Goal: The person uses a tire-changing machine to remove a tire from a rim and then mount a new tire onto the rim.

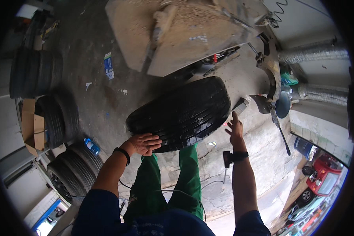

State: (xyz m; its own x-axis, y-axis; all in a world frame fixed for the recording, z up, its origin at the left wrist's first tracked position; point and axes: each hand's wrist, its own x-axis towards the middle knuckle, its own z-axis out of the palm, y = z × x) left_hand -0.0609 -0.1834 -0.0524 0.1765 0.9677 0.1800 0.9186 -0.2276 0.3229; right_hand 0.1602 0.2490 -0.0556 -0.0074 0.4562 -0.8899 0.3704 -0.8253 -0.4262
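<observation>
A black tire (pixel 181 110), glossy and grooved, stands on the floor before the green trouser legs (pixel 190 173); the left hand (pixel 146 143) lies open on its tread, fingers slightly apart; the right hand (pixel 235 129), fingers spread, is just beside it. A bottle (pixel 91 146) holds blue liquid; a cardboard box (pixel 38 128) stands open.

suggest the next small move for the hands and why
Perhaps bring the bare right hand in against the right side of the wide black rubber tyre, to steady it from both sides: that hand is open and appears clear of the tyre, while the bare left hand lies on its lower left edge.
</observation>
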